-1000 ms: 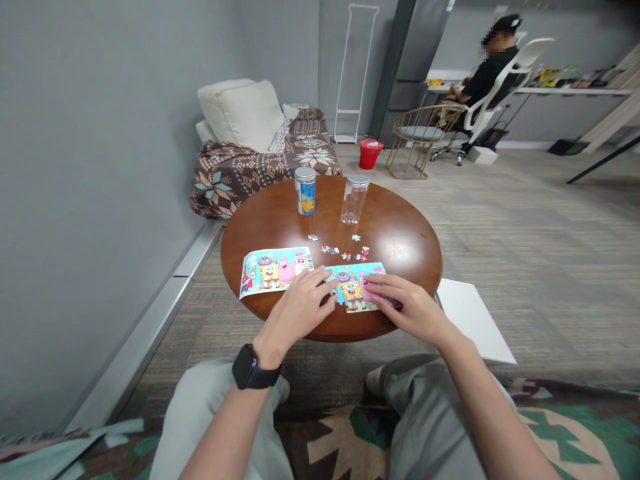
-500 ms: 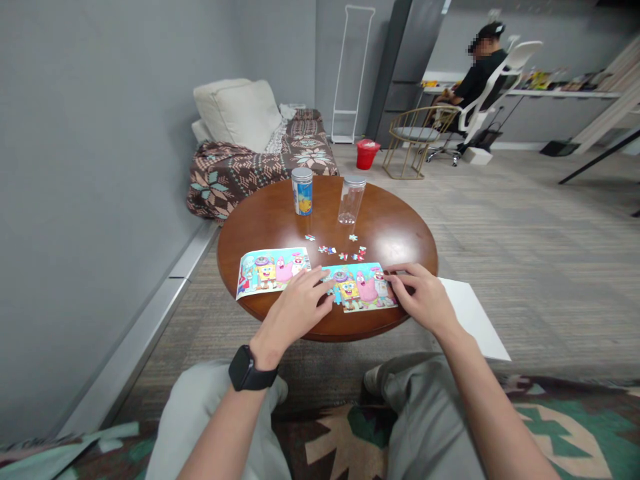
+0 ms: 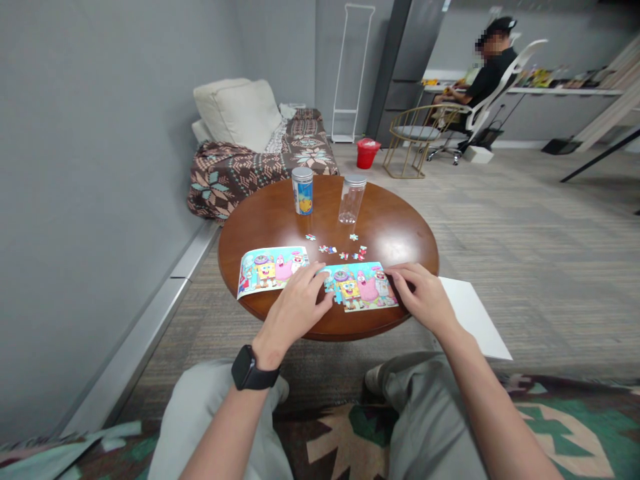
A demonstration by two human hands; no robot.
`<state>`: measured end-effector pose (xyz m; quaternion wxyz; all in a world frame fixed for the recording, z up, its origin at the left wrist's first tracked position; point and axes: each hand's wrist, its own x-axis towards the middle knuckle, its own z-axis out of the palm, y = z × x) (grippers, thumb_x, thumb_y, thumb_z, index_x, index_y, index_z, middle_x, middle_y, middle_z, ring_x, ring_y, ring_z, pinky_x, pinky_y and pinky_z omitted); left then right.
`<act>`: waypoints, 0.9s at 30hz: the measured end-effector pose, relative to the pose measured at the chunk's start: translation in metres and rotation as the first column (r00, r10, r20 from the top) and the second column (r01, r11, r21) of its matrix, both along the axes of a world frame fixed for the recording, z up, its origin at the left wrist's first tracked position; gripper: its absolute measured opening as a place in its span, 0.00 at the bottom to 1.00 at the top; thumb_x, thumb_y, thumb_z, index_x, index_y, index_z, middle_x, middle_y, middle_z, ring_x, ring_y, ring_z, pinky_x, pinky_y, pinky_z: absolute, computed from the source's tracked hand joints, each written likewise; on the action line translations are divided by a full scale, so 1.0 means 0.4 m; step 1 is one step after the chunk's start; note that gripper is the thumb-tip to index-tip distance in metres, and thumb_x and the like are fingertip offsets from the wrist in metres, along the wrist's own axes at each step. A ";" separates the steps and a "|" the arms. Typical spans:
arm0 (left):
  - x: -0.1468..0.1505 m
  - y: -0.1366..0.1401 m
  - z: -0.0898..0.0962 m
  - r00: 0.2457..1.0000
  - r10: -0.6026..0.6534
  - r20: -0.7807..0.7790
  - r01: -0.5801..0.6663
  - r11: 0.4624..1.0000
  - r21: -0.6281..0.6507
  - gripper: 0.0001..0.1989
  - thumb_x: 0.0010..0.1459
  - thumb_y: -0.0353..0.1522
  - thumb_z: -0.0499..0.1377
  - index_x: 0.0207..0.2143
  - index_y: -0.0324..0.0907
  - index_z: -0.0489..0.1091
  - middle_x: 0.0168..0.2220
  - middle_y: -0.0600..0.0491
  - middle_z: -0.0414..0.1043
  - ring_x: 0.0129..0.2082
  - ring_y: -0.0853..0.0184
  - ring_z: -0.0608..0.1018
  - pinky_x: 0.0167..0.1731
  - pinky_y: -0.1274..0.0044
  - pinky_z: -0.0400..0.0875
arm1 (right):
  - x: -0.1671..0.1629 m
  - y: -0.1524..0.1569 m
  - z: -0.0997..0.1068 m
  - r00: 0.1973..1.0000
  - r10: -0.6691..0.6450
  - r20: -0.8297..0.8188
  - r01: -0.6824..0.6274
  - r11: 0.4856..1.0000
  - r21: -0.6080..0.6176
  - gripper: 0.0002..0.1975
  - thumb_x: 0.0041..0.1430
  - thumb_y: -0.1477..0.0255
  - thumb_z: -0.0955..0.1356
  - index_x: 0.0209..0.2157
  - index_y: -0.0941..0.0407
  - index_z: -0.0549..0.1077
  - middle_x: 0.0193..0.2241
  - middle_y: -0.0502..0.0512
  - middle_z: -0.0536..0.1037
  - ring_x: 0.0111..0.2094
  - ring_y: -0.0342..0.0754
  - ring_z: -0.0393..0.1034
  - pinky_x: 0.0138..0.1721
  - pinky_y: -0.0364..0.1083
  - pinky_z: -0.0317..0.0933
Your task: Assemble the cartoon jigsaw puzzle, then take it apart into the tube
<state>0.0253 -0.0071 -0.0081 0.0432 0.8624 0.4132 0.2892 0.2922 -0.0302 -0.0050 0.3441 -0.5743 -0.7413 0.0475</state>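
Note:
A partly assembled cartoon jigsaw puzzle [image 3: 367, 288] lies flat near the front of the round wooden table [image 3: 280, 200], its left side uneven. My left hand [image 3: 299, 301] rests at that left edge, fingers stretched out and touching the puzzle's upper left corner. On the opposite side, my right hand [image 3: 423, 293] lies with its fingertips along the right edge, fingers loosely extended. Left of the puzzle is a picture sheet [image 3: 265, 272] with the same cartoon scene, partly behind my left hand. Several loose puzzle pieces [image 3: 359, 254] are scattered just beyond the puzzle.
Two lidded jars stand farther back: a labelled jar [image 3: 303, 193] and a clear jar [image 3: 352, 201]. A white board [image 3: 473, 317] is beside the table's right edge. Beyond are a red bin [image 3: 367, 155], a gold-framed chair [image 3: 417, 133], a draped sofa [image 3: 250, 157] and a seated person [image 3: 493, 73].
My right fingers have drawn back slightly from the puzzle's face to its right edge. My left hand has barely moved. The seated person has shifted a little to the right.

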 end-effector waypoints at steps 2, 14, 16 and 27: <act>0.002 0.000 -0.001 0.995 0.090 0.040 -0.090 0.996 0.009 0.09 0.62 0.30 0.56 0.45 0.38 0.70 0.50 0.42 0.73 0.53 0.55 0.74 0.56 0.60 0.70 | 0.000 0.001 0.000 1.000 0.005 -0.005 -0.005 1.000 -0.001 0.17 0.68 0.67 0.60 0.39 0.56 0.79 0.39 0.59 0.81 0.43 0.53 0.74 0.47 0.52 0.67; 0.003 0.002 -0.001 0.992 0.123 0.043 -0.124 0.992 0.022 0.08 0.61 0.28 0.56 0.41 0.39 0.74 0.45 0.45 0.76 0.46 0.58 0.77 0.51 0.63 0.73 | -0.004 0.003 -0.006 0.999 0.025 -0.020 -0.025 1.000 -0.003 0.17 0.69 0.67 0.59 0.40 0.56 0.78 0.41 0.59 0.81 0.44 0.53 0.75 0.48 0.52 0.67; 0.002 0.003 -0.002 0.992 0.118 0.045 -0.119 0.993 0.018 0.08 0.61 0.28 0.56 0.42 0.39 0.73 0.45 0.45 0.76 0.47 0.58 0.77 0.52 0.63 0.73 | -0.003 0.003 -0.007 0.999 0.023 -0.024 -0.023 1.000 -0.004 0.17 0.69 0.67 0.59 0.40 0.56 0.78 0.40 0.59 0.81 0.43 0.53 0.75 0.48 0.51 0.67; 0.006 -0.005 0.014 0.991 0.133 0.029 -0.130 0.989 -0.066 0.07 0.61 0.28 0.55 0.42 0.40 0.68 0.45 0.46 0.73 0.47 0.57 0.76 0.51 0.63 0.72 | -0.010 0.005 -0.001 0.997 0.015 -0.069 -0.017 1.000 -0.024 0.16 0.68 0.65 0.59 0.38 0.54 0.77 0.40 0.59 0.78 0.43 0.53 0.73 0.49 0.52 0.65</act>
